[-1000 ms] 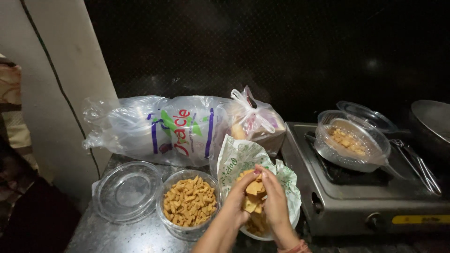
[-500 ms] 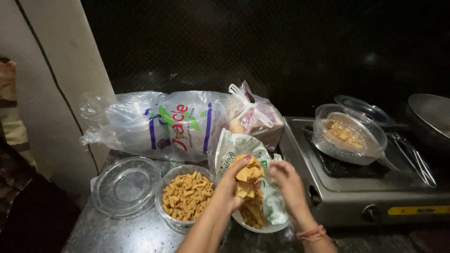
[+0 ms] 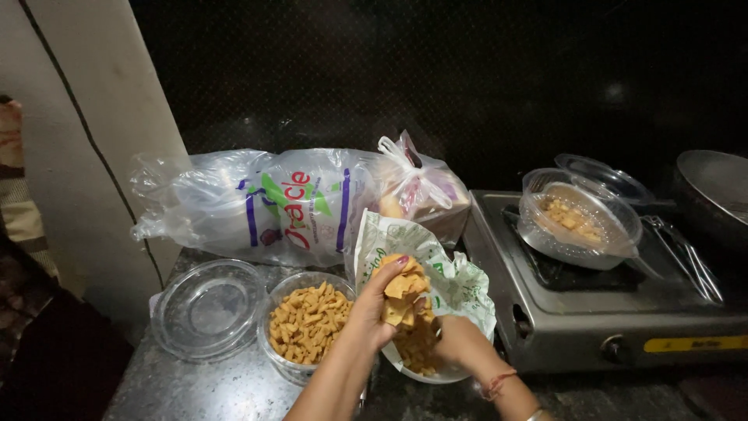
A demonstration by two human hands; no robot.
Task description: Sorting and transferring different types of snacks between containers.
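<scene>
Both hands work over a bowl of flat orange-yellow fried chips.

The left hand (image 3: 372, 312) pinches a raised stack of flat orange-yellow fried chips (image 3: 401, 290) above the white round bowl (image 3: 436, 377). The right hand (image 3: 458, 343), spread and lifted half a second ago, now rests curled low on the bowl beside the green-printed white paper bag (image 3: 456, 277). The clear glass bowl of short fried sticks (image 3: 305, 321) stays just left.

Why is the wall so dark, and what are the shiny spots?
Head view: the back wall is black with faint glare dots; light falls on the counter, so the left hand, chips and plastic bag look bright; the bag glints.
</scene>
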